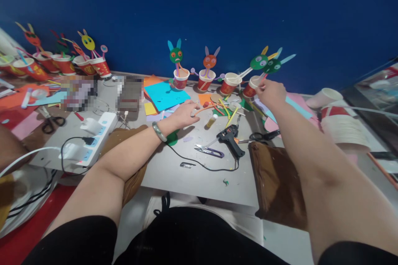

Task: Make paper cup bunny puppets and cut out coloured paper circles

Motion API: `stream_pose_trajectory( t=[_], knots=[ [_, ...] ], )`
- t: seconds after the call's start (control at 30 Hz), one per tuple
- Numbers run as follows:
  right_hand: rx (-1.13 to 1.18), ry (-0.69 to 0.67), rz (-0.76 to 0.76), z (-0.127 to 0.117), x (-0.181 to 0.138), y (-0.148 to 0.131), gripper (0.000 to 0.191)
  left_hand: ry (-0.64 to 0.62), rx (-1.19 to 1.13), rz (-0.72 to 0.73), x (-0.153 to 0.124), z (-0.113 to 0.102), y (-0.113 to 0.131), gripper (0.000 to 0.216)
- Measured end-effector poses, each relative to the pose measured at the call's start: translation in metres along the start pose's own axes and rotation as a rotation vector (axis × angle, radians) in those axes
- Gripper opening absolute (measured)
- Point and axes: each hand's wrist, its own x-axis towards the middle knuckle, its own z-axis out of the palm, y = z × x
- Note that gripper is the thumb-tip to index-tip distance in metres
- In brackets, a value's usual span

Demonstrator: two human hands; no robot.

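Observation:
My right hand point(271, 92) reaches to the back of the grey table point(174, 169) and pinches the rim of a red paper cup point(250, 87) that holds a green bunny-head stick point(273, 65). My left hand point(185, 114), with a green bangle on the wrist, lies on the table with fingers curled round the end of an orange pipe cleaner point(207, 108). Beside the held cup stand three more red cups with paper bunny heads: a green one point(176, 55), an orange one point(209, 61) and another green one point(259, 62).
A black glue gun point(229, 137), small snips point(207, 150), black scissors point(264, 136) and a glue stick point(211, 121) lie mid-table among coloured paper scraps. A white power strip point(93, 138) sits left. More bunny cups point(64, 63) line the far left. A stack of cups point(342, 126) lies right.

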Motion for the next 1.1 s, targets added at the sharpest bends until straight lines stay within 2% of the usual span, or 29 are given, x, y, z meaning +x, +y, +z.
stream_pose_trajectory(
  t=[0.23, 0.43, 0.6, 0.8, 1.1],
  knots=[
    [0.025, 0.032, -0.008, -0.003, -0.011, 0.003, 0.037, 0.004, 0.005, 0.016, 0.001, 0.001, -0.001, 0.047],
    [0.046, 0.087, -0.050, 0.001, -0.025, -0.006, 0.041, 0.034, -0.001, 0.058, 0.003, 0.006, -0.009, 0.045],
    [0.003, 0.056, -0.007, 0.000, -0.023, -0.011, 0.044, 0.039, -0.028, 0.066, 0.004, 0.008, -0.013, 0.046],
    [-0.062, -0.004, 0.072, -0.002, -0.023, -0.010, 0.032, 0.038, -0.013, 0.078, 0.004, 0.007, -0.012, 0.044],
    [-0.081, -0.021, 0.027, -0.006, -0.022, -0.014, 0.036, 0.028, -0.010, 0.064, 0.005, 0.009, -0.012, 0.047]
  ],
)
